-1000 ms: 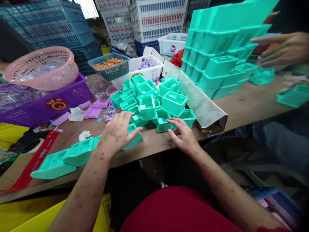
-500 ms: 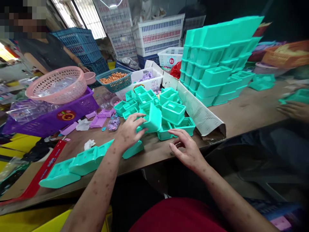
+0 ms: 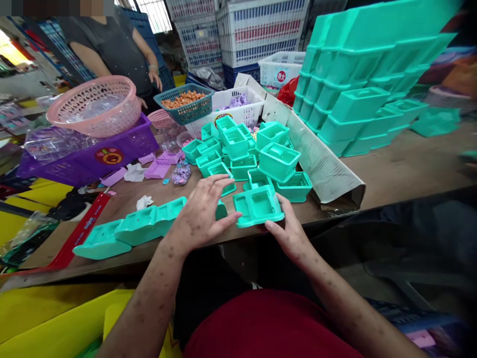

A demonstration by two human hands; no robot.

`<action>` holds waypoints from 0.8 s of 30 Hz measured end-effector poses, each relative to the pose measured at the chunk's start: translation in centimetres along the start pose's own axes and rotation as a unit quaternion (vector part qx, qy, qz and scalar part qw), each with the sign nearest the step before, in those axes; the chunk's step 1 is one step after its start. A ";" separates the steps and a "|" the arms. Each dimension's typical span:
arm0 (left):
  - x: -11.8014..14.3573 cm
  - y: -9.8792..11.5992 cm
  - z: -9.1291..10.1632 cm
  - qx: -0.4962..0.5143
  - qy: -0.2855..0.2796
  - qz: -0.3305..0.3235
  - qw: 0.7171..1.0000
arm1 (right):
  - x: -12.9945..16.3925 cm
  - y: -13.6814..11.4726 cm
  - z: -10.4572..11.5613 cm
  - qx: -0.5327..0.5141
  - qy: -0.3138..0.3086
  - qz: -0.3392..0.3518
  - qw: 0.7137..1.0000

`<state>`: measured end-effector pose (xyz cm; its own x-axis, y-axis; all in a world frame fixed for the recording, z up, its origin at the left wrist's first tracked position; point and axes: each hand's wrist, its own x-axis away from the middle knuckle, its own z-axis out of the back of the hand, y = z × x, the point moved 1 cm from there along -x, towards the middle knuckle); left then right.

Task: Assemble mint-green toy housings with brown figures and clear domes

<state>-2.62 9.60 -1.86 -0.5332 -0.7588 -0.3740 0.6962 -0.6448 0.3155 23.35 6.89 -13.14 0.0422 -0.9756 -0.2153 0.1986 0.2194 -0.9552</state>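
Note:
A turquoise plastic box [image 3: 258,205] with two compartments on its facing side is held at its right edge by my right hand [image 3: 292,232], thumb in front. My left hand [image 3: 199,213] is just left of the box, thumb and fingers apart, holding nothing. Under and beside that hand runs a row of turquoise boxes [image 3: 136,224] laid end to end along the table's front edge; its right end is partly hidden by the hand. Behind the held box lies a loose pile of similar boxes [image 3: 235,141], some tilted on others.
Tall stacks of turquoise boxes [image 3: 357,64] stand at the right behind a white cardboard strip [image 3: 328,171]. Left are a purple crate [image 3: 130,141], a pink basket [image 3: 112,117] and lilac plastic pieces [image 3: 157,169]. Orange pieces fill a blue-grey basket [image 3: 190,112]. A person [image 3: 112,49] stands beyond.
The turquoise box has moved from my left hand, off the pile, toward me and into my right hand. My left hand has released it. The view has shifted.

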 end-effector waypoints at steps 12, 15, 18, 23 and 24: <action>6.6 -9.3 1.0 -0.124 -0.204 0.244 0.940 | 1.4 0.3 -3.0 0.151 -0.077 -0.004 0.985; 7.9 -10.2 1.9 -0.150 -0.195 0.237 0.940 | 1.2 -0.5 -3.6 0.228 -0.096 -0.038 0.968; 7.9 -9.0 2.0 -0.180 -0.142 0.218 0.949 | 0.7 -1.3 -4.1 0.340 -0.103 -0.054 0.933; 5.3 -3.9 -1.0 -0.139 -0.115 0.051 0.982 | -1.2 -2.3 -4.0 0.392 -0.105 -0.006 0.914; 4.8 -3.2 -1.7 -0.146 -0.110 0.039 0.982 | -1.7 -2.4 -3.7 0.389 -0.094 0.002 0.916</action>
<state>-6.57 8.17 -6.14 -0.5417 -0.8271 -0.1500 0.8301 -0.5544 0.0597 19.16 8.00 -11.22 0.1978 -0.9740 -0.1105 0.8332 0.2264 -0.5045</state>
